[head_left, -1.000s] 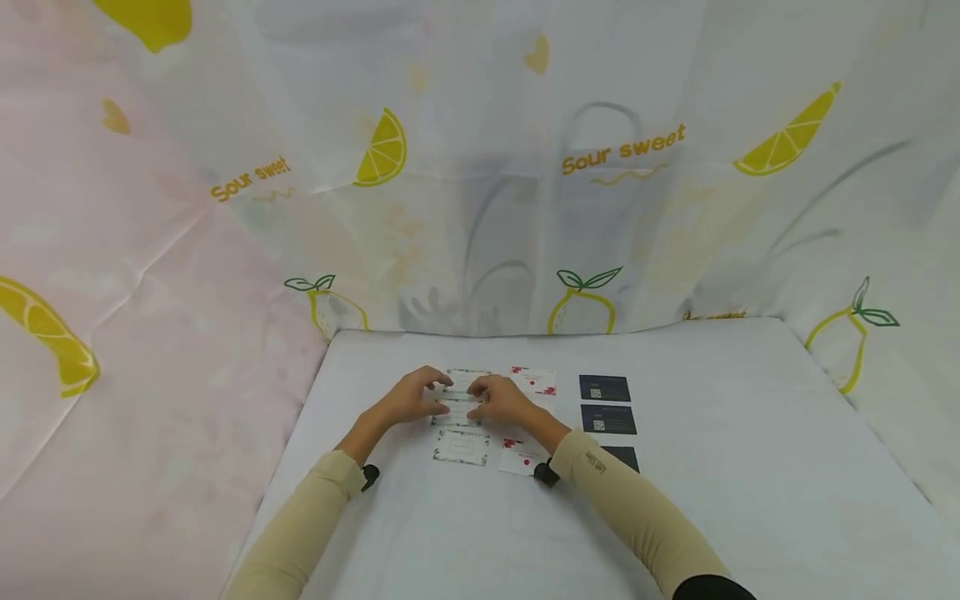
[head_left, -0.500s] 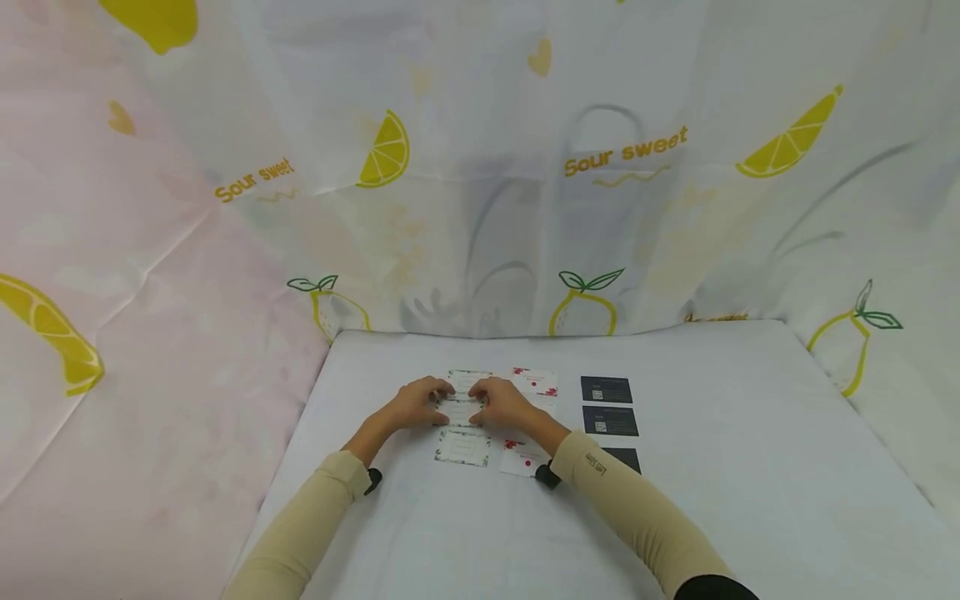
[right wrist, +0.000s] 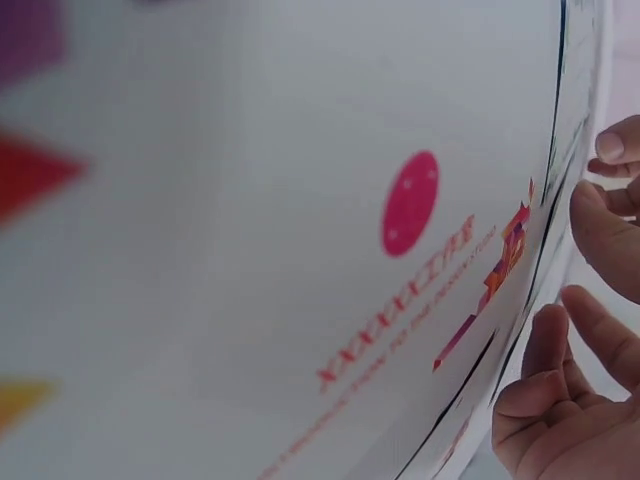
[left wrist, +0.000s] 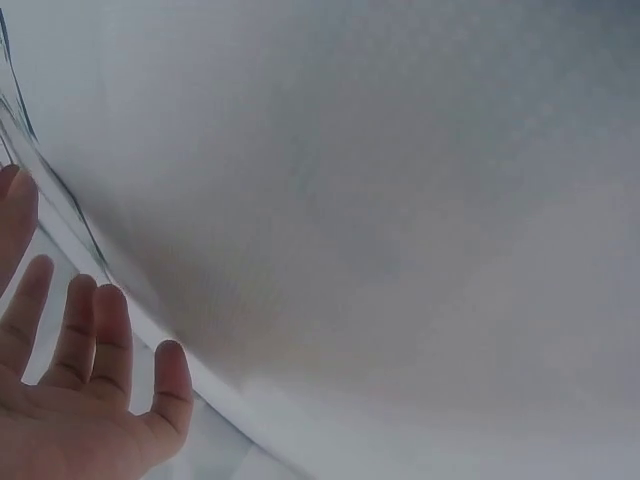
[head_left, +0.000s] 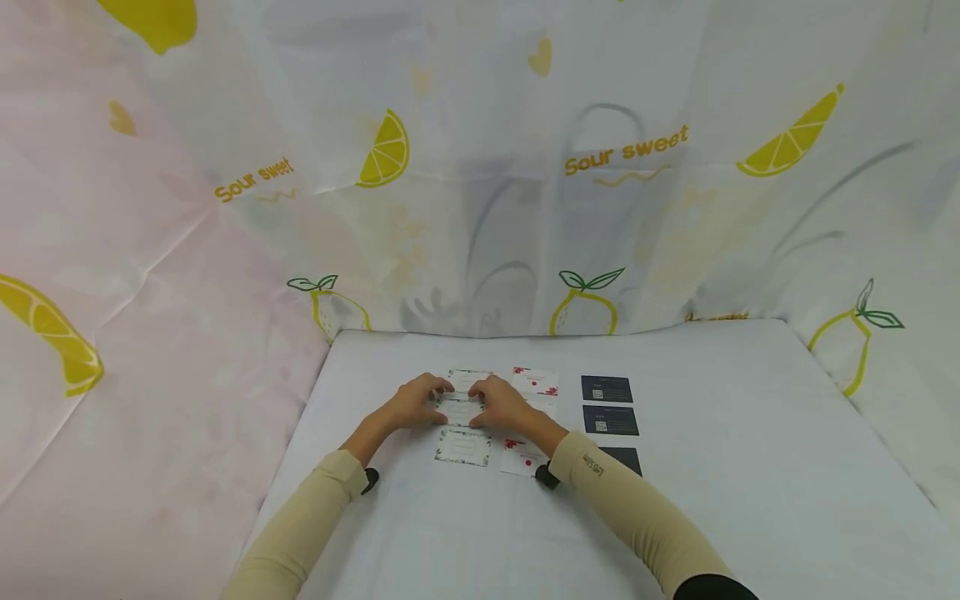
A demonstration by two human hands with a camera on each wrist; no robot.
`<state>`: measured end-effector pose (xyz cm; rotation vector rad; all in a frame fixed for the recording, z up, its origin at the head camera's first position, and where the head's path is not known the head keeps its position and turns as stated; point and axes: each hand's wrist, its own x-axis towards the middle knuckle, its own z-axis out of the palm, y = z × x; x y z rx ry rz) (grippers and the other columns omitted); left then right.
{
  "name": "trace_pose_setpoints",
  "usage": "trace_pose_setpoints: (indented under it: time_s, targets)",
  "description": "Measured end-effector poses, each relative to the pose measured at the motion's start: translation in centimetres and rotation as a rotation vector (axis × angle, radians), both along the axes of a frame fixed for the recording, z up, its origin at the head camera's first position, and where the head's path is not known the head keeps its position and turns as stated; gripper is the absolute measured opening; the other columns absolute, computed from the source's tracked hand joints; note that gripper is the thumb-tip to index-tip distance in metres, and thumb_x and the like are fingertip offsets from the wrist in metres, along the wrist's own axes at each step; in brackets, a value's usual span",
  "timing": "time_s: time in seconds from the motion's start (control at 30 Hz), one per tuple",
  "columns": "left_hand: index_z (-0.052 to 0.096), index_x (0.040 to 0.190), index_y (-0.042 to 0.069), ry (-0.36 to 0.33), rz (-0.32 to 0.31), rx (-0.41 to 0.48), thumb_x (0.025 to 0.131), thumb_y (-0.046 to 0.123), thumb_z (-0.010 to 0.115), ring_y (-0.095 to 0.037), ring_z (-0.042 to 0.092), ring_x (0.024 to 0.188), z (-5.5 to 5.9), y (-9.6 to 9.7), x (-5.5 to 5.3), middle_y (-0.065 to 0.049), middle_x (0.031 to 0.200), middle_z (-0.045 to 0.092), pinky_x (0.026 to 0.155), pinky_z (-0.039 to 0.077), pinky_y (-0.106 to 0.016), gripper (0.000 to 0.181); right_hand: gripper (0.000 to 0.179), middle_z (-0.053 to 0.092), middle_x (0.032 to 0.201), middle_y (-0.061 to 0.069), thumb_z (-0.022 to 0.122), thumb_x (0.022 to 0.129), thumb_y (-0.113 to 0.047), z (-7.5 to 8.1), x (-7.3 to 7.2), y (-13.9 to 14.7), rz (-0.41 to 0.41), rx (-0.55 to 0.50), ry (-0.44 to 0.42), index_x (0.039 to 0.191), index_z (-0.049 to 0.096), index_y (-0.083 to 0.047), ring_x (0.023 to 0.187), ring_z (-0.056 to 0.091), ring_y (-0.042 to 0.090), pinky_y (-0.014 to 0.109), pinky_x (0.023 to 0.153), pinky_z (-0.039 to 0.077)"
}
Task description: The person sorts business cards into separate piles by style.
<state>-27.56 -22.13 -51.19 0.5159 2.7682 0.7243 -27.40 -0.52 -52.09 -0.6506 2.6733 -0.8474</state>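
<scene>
A white card with a green leafy border (head_left: 460, 412) lies in the middle of a column on the table. My left hand (head_left: 412, 402) is at its left edge, thumb and forefinger set apart. Opposite, at the right edge, my right hand (head_left: 506, 406) holds a similar spread. Matching cards lie just beyond (head_left: 468, 380) and just nearer (head_left: 462, 447). In the left wrist view the fingers of the left hand (left wrist: 80, 390) are spread and loosely bent. Loosely bent fingers of the right hand (right wrist: 575, 420) also show in the right wrist view.
Right of that column are white cards with red flowers (head_left: 536, 381), partly covered by my right hand and wrist. Farther right stands a column of dark cards (head_left: 607, 389), its nearest one (head_left: 622, 458) partly behind the sleeve. A lemon-print curtain (head_left: 510, 208) hangs behind the white table (head_left: 720, 467).
Both thumbs have shifted slightly toward me along the middle card's sides in the last second. The left hand has lowered a little. The cards look almost unmoved.
</scene>
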Motion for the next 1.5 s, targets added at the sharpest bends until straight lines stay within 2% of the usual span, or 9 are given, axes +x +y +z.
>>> trace_pose_setpoints:
  time_s: [0.3,0.43,0.63,0.97,1.13,1.23,1.4,1.5]
  targets:
    - [0.066,0.120,0.014,0.027,-0.034,-0.024,0.077,0.018,0.085,-0.021,0.056,0.098,-0.1,0.0,0.1,-0.002,0.107,0.063,0.090,0.039,-0.055,0.047,0.051,0.059,0.110,0.004,0.084,0.080,-0.027,0.3,0.2,-0.2,-0.003,0.045,-0.009,0.123,0.064,-0.010,0.100,0.056,0.016,0.036,0.094,0.047]
    - [0.066,0.120,0.015,0.038,-0.039,-0.038,0.077,0.019,0.084,-0.020,0.056,0.098,-0.4,0.0,0.1,-0.003,0.107,0.062,0.091,0.040,-0.053,0.047,0.051,0.057,0.111,0.005,0.084,0.079,-0.027,0.4,0.4,-0.4,-0.010,0.059,-0.005,0.123,0.064,-0.009,0.100,0.056,0.017,0.037,0.093,0.047]
    - [0.066,0.121,0.014,0.072,-0.064,-0.052,0.078,0.019,0.084,-0.020,0.056,0.096,-0.5,0.0,0.5,-0.006,0.108,0.058,0.085,0.043,-0.047,0.047,0.049,0.053,0.115,0.004,0.083,0.080,-0.031,0.5,0.7,-0.6,-0.032,0.105,0.016,0.119,0.062,-0.012,0.093,0.054,0.015,0.036,0.089,0.048]
    - [0.067,0.121,0.016,0.146,-0.071,-0.056,0.078,0.019,0.083,-0.019,0.053,0.097,-0.6,0.0,0.9,-0.008,0.112,0.056,0.083,0.041,-0.047,0.046,0.043,0.068,0.106,0.002,0.081,0.083,-0.025,1.3,1.4,-0.9,-0.064,0.123,0.035,0.117,0.057,-0.014,0.081,0.055,0.015,0.035,0.074,0.047]
    - [0.067,0.122,0.016,0.178,-0.078,-0.057,0.078,0.020,0.083,-0.021,0.053,0.097,-0.9,-0.1,0.9,-0.009,0.113,0.056,0.085,0.040,-0.049,0.046,0.024,0.066,0.095,0.001,0.071,0.091,-0.019,0.9,1.2,-0.6,-0.105,0.001,0.014,0.113,0.061,-0.014,0.077,0.055,0.014,0.033,0.071,0.045]
    - [0.066,0.124,0.014,0.207,-0.095,-0.043,0.079,0.022,0.083,-0.021,0.054,0.098,-0.9,-0.4,1.0,-0.009,0.113,0.057,0.083,0.041,-0.047,0.049,0.017,0.064,0.087,0.002,0.068,0.092,-0.014,0.6,1.0,-0.4,-0.126,-0.105,0.018,0.108,0.064,-0.012,0.071,0.053,0.013,0.030,0.066,0.044]
    - [0.064,0.125,0.012,0.272,-0.137,0.019,0.078,0.023,0.084,-0.023,0.055,0.098,-0.2,-0.7,1.3,-0.010,0.111,0.057,0.081,0.042,-0.045,0.053,0.014,0.061,0.079,0.003,0.066,0.092,-0.012,0.7,0.5,0.0,-0.164,-0.235,-0.009,0.106,0.068,-0.010,0.067,0.051,0.011,0.026,0.061,0.041]
    - [0.064,0.126,0.013,0.270,-0.148,0.044,0.076,0.024,0.086,-0.025,0.056,0.102,0.1,-0.9,1.4,-0.010,0.113,0.056,0.086,0.044,-0.047,0.055,0.015,0.061,0.078,0.002,0.065,0.093,-0.012,0.9,0.4,0.3,-0.179,-0.278,-0.051,0.107,0.068,-0.010,0.066,0.050,0.011,0.025,0.059,0.041]
